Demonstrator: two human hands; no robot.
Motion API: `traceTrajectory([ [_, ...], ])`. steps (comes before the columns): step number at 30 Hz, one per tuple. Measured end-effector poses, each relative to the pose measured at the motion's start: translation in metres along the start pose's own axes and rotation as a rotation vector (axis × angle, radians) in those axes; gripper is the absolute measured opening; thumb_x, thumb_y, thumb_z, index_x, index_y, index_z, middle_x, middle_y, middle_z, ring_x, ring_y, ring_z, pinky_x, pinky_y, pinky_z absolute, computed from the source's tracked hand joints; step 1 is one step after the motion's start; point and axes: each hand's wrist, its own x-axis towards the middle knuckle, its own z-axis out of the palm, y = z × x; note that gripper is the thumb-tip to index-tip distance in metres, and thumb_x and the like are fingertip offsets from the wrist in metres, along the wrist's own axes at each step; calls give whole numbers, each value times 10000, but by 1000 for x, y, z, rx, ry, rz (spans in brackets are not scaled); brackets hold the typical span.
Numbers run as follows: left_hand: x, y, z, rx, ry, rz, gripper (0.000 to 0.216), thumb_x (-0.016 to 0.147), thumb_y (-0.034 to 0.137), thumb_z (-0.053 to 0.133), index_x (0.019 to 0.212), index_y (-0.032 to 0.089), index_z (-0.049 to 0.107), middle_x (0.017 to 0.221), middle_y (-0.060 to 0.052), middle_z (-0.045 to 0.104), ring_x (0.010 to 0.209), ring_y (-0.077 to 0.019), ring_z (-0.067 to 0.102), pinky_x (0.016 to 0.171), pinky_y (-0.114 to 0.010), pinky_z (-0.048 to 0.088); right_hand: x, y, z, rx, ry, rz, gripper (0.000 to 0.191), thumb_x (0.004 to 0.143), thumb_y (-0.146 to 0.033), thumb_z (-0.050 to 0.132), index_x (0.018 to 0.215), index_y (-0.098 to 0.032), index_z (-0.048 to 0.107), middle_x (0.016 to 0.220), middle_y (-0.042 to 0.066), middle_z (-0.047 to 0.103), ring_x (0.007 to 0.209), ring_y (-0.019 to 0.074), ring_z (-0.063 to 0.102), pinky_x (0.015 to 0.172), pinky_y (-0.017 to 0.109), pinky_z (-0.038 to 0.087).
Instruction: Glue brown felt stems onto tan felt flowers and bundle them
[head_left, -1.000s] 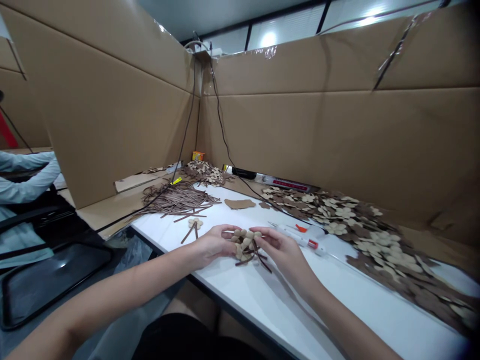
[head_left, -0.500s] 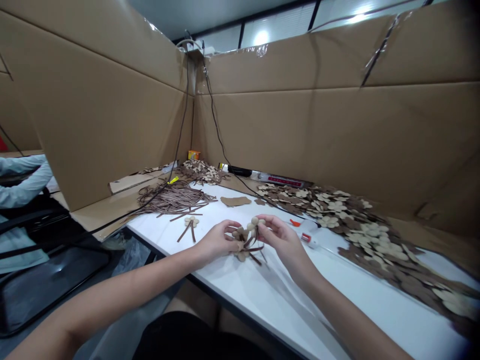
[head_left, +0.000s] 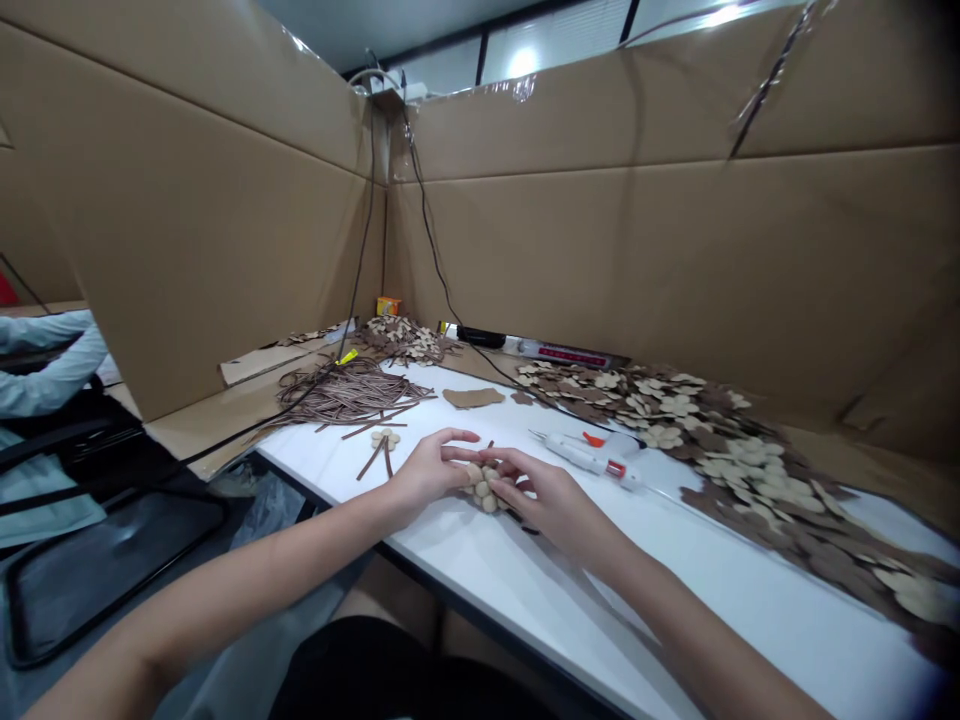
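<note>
Above the white table my left hand (head_left: 429,478) and my right hand (head_left: 549,492) meet over a cluster of beige flowers (head_left: 486,494). My left thumb and fingers pinch its left side. From the right, my right thumb and fingertips press on the petals. A brown strip end pokes up between the hands, and more dark strip shows beneath my right hand. Fingers hide part of the cluster. Left of my hands, a single beige flower (head_left: 385,440) lies on the table with two brown strips on it.
A white glue gun (head_left: 585,458) with an orange trigger lies beyond my right hand. Flower cut-outs (head_left: 742,470) are heaped along the right, and brown strips (head_left: 345,392) are piled back left. Cardboard walls (head_left: 525,250) enclose the table. A person's sleeve (head_left: 52,360) shows far left.
My right hand has moved down and left, bringing its flower against those in my left hand. The flowers now sit together with petals facing up, and the glue gun is less covered.
</note>
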Motion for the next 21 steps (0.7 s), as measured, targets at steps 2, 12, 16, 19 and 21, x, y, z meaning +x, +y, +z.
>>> traceTrajectory([
  [2, 1, -2, -2, -22, 1, 14, 499, 606, 21, 648, 1073, 136, 516, 1072, -141, 633, 662, -117, 614, 586, -229, 454, 0, 3, 0, -26, -2, 19, 353, 862, -350, 462, 1190, -262, 561, 972, 39, 657, 818, 195, 601, 714, 318, 451],
  [12, -13, 17, -12, 4, 77, 348, 402, 692, 253, 731, 1031, 147, 542, 1068, -123, 628, 1022, -230, 596, 827, -315, 491, -5, 17, -23, -122, -128, 50, 413, 847, -469, 475, 1213, -287, 533, 1008, 52, 647, 880, 230, 594, 754, 353, 466],
  [16, -13, 15, -15, -24, 37, 415, 400, 704, 279, 724, 1041, 166, 539, 1080, -103, 624, 1017, -232, 600, 822, -326, 496, -3, 10, -17, -172, 57, -82, 402, 852, -463, 472, 1195, -262, 535, 1238, 89, 538, 1160, 274, 460, 962, 430, 367],
  [19, -12, 13, -11, -76, 8, 379, 416, 677, 285, 745, 1022, 166, 544, 1077, -99, 620, 992, -240, 613, 822, -342, 495, 1, 1, -3, 54, 60, -65, 419, 863, -477, 452, 1210, -242, 482, 1172, 91, 572, 1074, 245, 536, 887, 396, 438],
  [21, -11, 13, -7, -97, -14, 352, 434, 656, 270, 761, 1014, 162, 542, 1080, -102, 616, 983, -240, 617, 843, -351, 485, 5, -1, 8, 263, 80, -34, 403, 856, -485, 472, 1163, -224, 475, 1070, 74, 617, 986, 222, 587, 816, 356, 475],
])
